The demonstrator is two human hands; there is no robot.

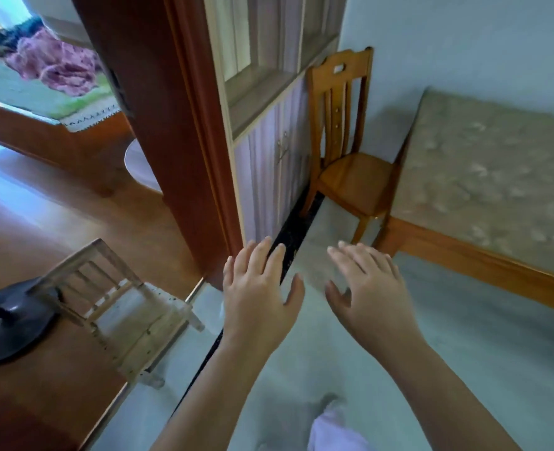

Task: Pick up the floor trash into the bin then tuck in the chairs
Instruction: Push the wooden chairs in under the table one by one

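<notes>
Wooden chair (344, 141) at 12 o'clock, both hands bare and reaching toward it

The chair stands upright beyond the right hand (371, 289) and left hand (259, 288), its seat partly under the counter (483, 177) at 2 o'clock, backrest near the wall; the right hand looks slightly nearer. Fingers of both hands are spread, holding nothing. The pale floor (464, 353) between is bare, with no trash or bin in view. A small stool (119, 307) sits at 9 o'clock by the doorway

A home: wooden chair (344, 138) beside dining table (483, 177).
</notes>
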